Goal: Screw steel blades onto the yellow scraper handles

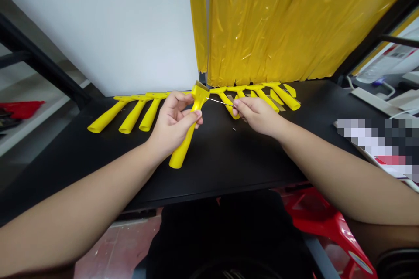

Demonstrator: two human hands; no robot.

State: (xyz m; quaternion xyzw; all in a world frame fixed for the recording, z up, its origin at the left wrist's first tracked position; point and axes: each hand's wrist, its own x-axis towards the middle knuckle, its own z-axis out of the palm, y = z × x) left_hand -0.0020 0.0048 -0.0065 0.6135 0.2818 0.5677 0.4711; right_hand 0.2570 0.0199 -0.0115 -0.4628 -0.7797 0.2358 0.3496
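My left hand (180,117) is closed around the neck of a yellow plastic scraper (182,150), its hollow handle slanting down toward me. A metal blade (203,86) sits along the top of its head. Between the fingertips of my right hand (257,113) is a thin metal screwdriver (218,101); its shaft points left and the tip meets the side of the scraper's head. The fingers hide its grip end. A tiny screw (234,129) lies on the black table below my right hand.
Yellow scrapers (132,117) line the black table (229,161) at left; more scrapers (263,96) and loose yellow pieces (290,90) lie at right. Yellow plastic wrapping (278,22) and a white panel (114,26) stand behind. A red stool (327,226) is below the table.
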